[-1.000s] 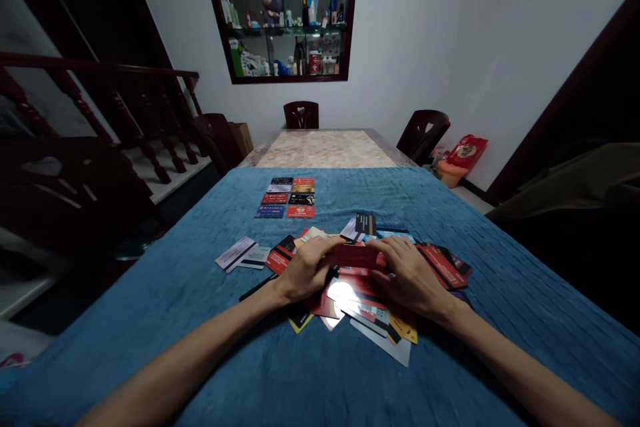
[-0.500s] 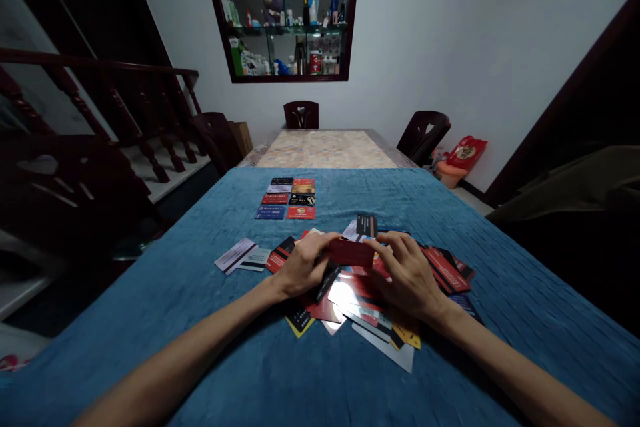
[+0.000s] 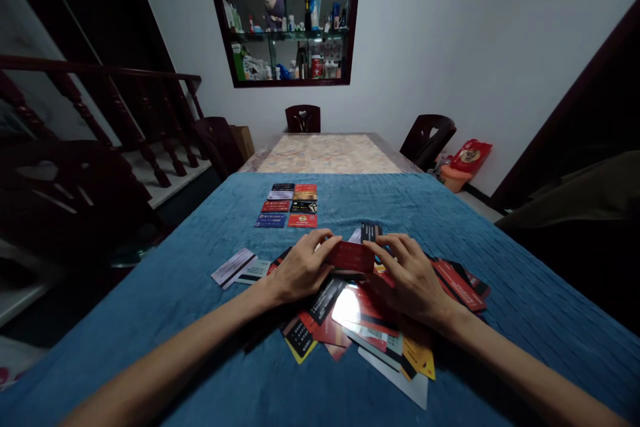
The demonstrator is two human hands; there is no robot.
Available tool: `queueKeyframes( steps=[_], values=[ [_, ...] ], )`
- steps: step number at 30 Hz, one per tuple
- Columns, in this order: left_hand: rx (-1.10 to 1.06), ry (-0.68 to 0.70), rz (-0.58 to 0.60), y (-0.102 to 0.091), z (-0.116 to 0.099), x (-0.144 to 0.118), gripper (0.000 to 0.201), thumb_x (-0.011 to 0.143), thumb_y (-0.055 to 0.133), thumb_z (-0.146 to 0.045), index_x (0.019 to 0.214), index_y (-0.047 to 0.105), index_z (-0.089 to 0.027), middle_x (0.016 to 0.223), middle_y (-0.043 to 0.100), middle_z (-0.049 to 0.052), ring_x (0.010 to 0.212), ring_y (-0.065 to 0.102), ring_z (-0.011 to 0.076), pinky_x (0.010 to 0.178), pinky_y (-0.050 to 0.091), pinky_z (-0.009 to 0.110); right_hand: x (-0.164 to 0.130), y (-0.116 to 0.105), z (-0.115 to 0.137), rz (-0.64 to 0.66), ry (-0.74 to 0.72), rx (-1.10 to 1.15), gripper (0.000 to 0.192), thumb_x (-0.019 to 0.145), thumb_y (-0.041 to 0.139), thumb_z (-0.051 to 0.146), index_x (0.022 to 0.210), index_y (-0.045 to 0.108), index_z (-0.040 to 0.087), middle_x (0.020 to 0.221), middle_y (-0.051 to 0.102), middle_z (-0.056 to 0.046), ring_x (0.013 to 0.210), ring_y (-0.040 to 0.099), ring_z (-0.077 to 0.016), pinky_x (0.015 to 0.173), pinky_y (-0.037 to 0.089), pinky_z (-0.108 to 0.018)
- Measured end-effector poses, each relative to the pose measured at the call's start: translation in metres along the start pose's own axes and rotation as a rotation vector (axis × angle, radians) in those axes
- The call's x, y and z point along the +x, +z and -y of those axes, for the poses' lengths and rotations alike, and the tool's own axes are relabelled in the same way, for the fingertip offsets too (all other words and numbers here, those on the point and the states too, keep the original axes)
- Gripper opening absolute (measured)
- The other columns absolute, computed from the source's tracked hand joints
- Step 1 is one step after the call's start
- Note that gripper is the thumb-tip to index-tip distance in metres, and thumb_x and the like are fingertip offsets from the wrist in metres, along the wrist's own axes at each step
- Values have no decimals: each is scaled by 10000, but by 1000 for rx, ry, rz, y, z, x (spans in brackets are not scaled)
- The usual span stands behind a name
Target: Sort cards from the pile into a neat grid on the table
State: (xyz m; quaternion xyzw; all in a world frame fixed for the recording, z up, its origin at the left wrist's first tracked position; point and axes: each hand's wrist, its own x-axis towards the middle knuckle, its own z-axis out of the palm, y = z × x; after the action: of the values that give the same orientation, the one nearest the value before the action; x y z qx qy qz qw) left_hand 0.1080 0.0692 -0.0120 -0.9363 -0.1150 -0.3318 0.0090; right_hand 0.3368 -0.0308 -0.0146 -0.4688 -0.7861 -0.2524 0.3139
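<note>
A red card (image 3: 351,257) was held between both hands, just above a loose pile of cards (image 3: 370,320) spread on a blue tablecloth (image 3: 150,293). The left hand (image 3: 300,268) was closed on the card's left end, with the fingers together and curled over the top edge and the thumb below. The right hand (image 3: 407,277) was closed on the card's right end, its fingers (image 3: 395,247) slightly spread and laid over the upper right corner. The card was kept roughly level, long side running left to right, with its face turned toward the camera.

The pile lay beneath and beside both hands. It contained red, black, white and yellow cards overlapping at mixed angles; one glossy card (image 3: 350,303) reflected a bright patch of light. A yellow card (image 3: 419,357) lay at the near right edge of the pile. Two pale cards (image 3: 240,268) lay apart to the left of the pile, just touching one another.

Farther along the cloth, a grid of cards (image 3: 290,205) was arranged in two columns, edges aligned, well apart from the pile. Beyond the cloth, a bare patterned tabletop (image 3: 327,153) was seen, with dark chairs (image 3: 303,118) around it. A recessed wall shelf (image 3: 287,20) with bottles and a plush toy (image 3: 274,5) was mounted on the far wall.
</note>
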Motion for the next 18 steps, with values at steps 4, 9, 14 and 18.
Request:
queueKeyframes(
  steps=[4, 9, 14, 18],
  values=[
    [102, 56, 3, -1, 12, 5, 508, 879, 543, -158, 1366, 406, -109, 1245, 539, 197, 1117, 565, 284, 922, 534, 448, 10, 4, -6, 12, -5, 40, 432, 872, 524, 203, 1300, 540, 154, 1073, 582, -154, 995, 490, -297, 821, 452, -447],
    [208, 63, 86, -8, 28, 14, 504, 887, 539, -187, 1371, 423, -114, 1265, 558, 205, 1161, 558, 305, 940, 510, 487, 25, 12, -17, 11, -31, 58, 468, 851, 571, 237, 1309, 525, 155, 1060, 580, -146, 965, 496, -293, 789, 465, -444],
    [298, 46, 162, -22, 47, 28, 484, 875, 573, -211, 1332, 457, -102, 1256, 570, 202, 1127, 572, 311, 906, 517, 467, 50, 22, -31, 41, -52, 90, 423, 850, 602, 268, 1252, 544, 149, 1055, 572, -149, 941, 498, -284, 755, 478, -421],
    [309, 16, 193, -31, 68, 38, 500, 858, 608, -204, 1330, 455, -137, 1280, 560, 178, 1182, 540, 307, 951, 490, 465, 74, 38, -44, 63, -51, 141, 417, 852, 613, 300, 1238, 546, 158, 1064, 564, -149, 939, 500, -280, 763, 482, -425]
  ],
)
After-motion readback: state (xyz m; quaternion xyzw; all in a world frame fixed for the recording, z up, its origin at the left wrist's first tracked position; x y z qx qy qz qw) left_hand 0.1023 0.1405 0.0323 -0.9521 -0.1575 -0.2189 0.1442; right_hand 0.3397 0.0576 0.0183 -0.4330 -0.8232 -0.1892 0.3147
